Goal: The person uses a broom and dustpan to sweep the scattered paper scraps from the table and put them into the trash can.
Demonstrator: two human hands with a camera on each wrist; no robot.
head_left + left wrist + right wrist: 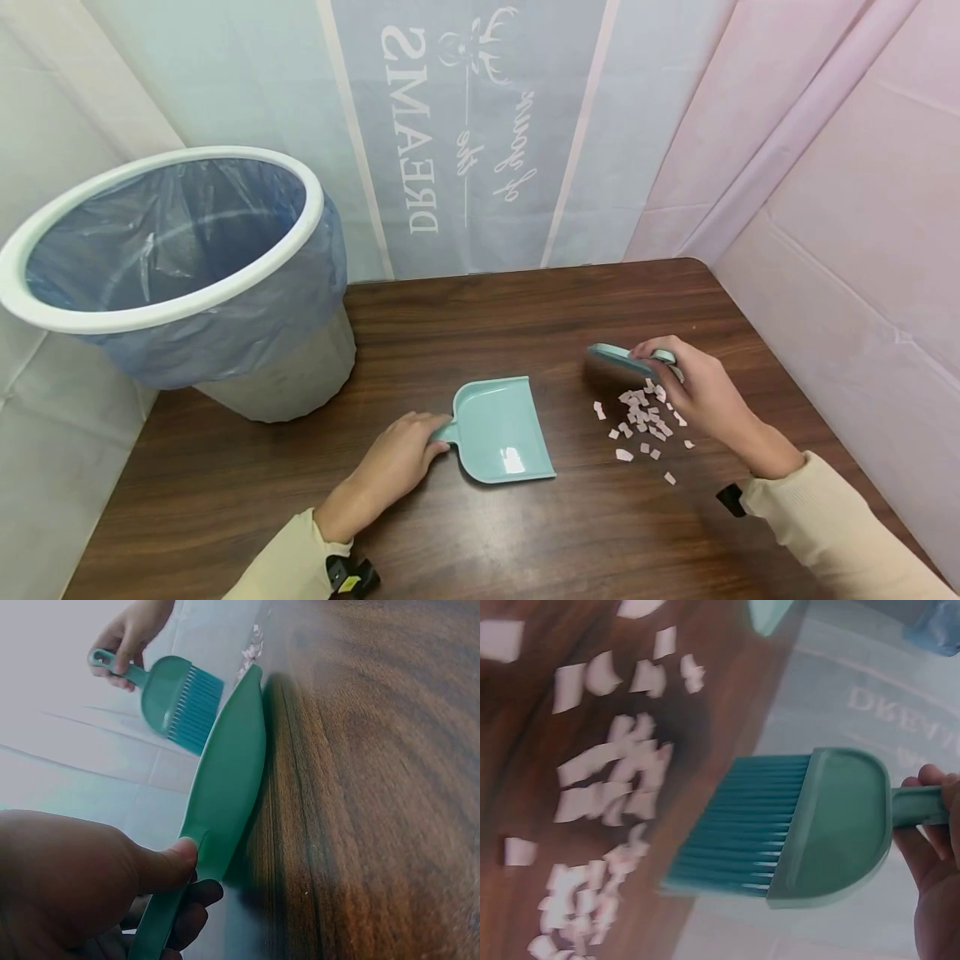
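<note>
A mint-green dustpan [498, 425] lies on the wooden table, its wide edge facing right. My left hand [405, 454] holds its handle, with the thumb on top in the left wrist view, where the dustpan [229, 765] shows from the side. My right hand [701, 387] grips the handle of a matching small hand brush [618, 358]. Teal bristles of the brush [742, 825] hang just above the table in the right wrist view. Below and beside the brush lie several torn white paper scraps [641, 412], most in a loose pile, a few scattered around it.
A large waste bin [292, 375] with a white rim and a blue plastic liner [262, 333] stands on the table at the left. Behind the table hangs a printed curtain [480, 167]; pale cloth walls [862, 208] close off the sides.
</note>
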